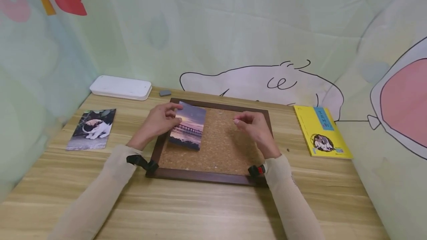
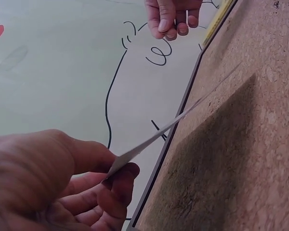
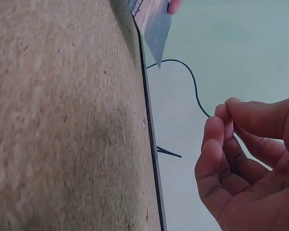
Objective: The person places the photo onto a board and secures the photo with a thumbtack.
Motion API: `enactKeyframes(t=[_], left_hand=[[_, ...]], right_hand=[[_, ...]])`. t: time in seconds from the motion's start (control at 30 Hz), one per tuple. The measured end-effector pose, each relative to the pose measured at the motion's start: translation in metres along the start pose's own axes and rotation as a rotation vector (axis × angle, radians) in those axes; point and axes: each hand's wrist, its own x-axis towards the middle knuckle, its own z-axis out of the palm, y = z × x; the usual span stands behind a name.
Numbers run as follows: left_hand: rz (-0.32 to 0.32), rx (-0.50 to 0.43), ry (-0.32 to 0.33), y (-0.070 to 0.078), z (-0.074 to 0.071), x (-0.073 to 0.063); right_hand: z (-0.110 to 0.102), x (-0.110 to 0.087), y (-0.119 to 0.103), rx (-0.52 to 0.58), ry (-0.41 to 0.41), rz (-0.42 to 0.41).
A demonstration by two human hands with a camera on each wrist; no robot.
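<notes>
Gripped by the left hand [image 1: 162, 120], the sunset photo [image 1: 189, 126] tilts over the left part of the cork board [image 1: 221, 145], not yet fixed, while the right hand [image 1: 255, 126] pinches an unidentifiably tiny object [image 1: 234, 119] and the animal photo [image 1: 91, 130] lies untouched at left.

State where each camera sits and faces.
Head: worn on head, facing forward and down at the corkboard; left hand, right hand, both forearms show.
Left wrist: worn there, facing across the corkboard; left hand near, right hand beyond.
Right wrist: worn there, facing across the corkboard; right hand near, part of left hand beyond.
Both wrist views share the photo and corkboard.
</notes>
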Motion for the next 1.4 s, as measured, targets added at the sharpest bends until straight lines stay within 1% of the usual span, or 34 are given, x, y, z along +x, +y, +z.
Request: enactKeyframes(t=[0.23, 0.4, 0.57, 0.7, 0.77, 0.87, 1.0, 1.2, 1.4], left_hand=[[0.015, 0.009, -0.003, -0.002, 0.004, 0.001], [0.022, 0.029, -0.026, -0.004, 0.006, 0.002], [0.018, 0.038, -0.037, -0.008, 0.008, 0.003], [0.017, 0.051, -0.033, -0.011, 0.010, 0.004], [0.021, 0.070, -0.026, -0.012, 0.011, 0.004], [0.024, 0.104, -0.013, -0.012, 0.012, 0.004], [0.004, 0.152, -0.010, -0.013, 0.015, 0.005], [-0.022, 0.216, -0.004, -0.017, 0.019, 0.004], [0.010, 0.237, 0.000, -0.017, 0.021, 0.004]], right_hand=[[0.009, 0.007, -0.004, -0.030, -0.015, -0.021], [0.020, 0.009, -0.006, -0.067, -0.023, -0.014], [0.032, 0.011, -0.007, -0.108, -0.068, -0.016], [0.040, 0.014, -0.009, -0.124, -0.087, -0.005], [0.043, 0.015, -0.011, -0.123, -0.093, -0.004], [0.047, 0.017, -0.014, -0.109, -0.107, -0.025], [0.053, 0.020, -0.018, -0.104, -0.129, -0.055], [0.063, 0.027, -0.022, -0.108, -0.176, -0.067], [0.071, 0.034, -0.026, -0.131, -0.183, -0.073]])
